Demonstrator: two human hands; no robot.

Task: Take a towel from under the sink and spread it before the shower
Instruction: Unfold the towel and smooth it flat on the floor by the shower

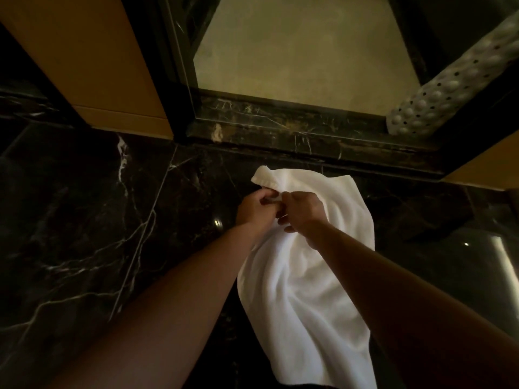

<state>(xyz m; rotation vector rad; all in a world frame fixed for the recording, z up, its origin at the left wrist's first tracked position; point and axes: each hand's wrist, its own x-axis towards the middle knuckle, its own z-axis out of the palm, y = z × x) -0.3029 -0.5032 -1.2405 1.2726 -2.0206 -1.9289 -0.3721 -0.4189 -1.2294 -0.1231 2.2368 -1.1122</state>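
The lower end of the white terry-cloth towel [297,290] is cut off by the frame's bottom edge. Both forearms cover part of it. A white perforated rubber bath mat [449,85] leans at the right end of the dark marble shower threshold [280,127]. The towel hangs crumpled over the black veined marble floor [98,220], just before the threshold. The left hand [252,209] and right hand [303,211] meet at its upper edge, fingers clamped on the cloth.
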